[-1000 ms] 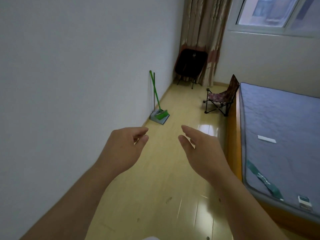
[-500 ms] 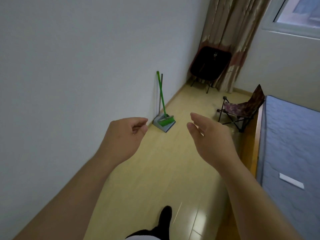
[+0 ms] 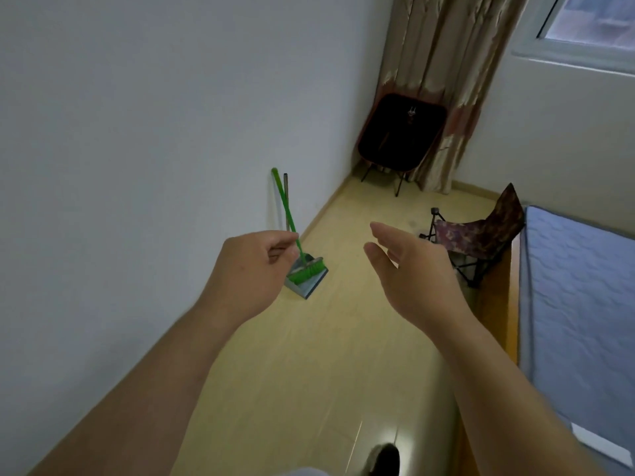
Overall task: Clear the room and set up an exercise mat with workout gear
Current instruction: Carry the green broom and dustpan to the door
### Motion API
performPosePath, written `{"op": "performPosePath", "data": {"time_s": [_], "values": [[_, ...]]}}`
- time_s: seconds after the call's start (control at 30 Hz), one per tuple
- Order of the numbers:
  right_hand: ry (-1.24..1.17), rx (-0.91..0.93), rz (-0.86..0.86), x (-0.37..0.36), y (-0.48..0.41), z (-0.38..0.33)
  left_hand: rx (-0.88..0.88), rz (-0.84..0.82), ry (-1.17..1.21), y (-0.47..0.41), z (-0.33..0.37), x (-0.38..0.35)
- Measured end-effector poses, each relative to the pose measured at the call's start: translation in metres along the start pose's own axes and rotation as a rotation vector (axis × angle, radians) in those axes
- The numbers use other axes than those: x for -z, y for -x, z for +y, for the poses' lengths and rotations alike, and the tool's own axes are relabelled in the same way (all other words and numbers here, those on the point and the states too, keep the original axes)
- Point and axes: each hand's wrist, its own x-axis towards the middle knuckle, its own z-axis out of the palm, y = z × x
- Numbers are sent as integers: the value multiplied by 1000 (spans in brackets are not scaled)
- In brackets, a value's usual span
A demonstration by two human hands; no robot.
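One dustpan (image 3: pixel 314 284) corner behind left hand (image 3: pixel 251 273)

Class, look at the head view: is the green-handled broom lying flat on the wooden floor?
No, the green-handled broom stands leaning against the white wall, its bristles resting in the grey dustpan.

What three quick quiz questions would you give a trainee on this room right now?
1. True or false: the green broom has its head resting in the dustpan by the wall.
2. Which chair stands in the corner in front of the curtain? A) black chair B) patterned chair C) neither
3. Fill in: the left hand and right hand both hold ____.

Key: 1 true; 2 A; 3 nothing.
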Motion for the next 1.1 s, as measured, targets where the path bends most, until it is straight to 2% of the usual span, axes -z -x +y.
{"op": "performPosePath", "data": {"time_s": [0.3, 0.57, 0.9, 1.1], "values": [[-77, 76, -62, 20, -198, 88, 65, 99, -57, -167, 15, -86], [-47, 208, -218, 22, -361, 101, 174, 224, -131, -289, 18, -113], [-55, 337, -359, -60, -523, 82, 331, 299, -151, -421, -62, -109], [58, 381, -469, -113, -599, 72, 394, 253, -167, -502, -121, -116]]}}
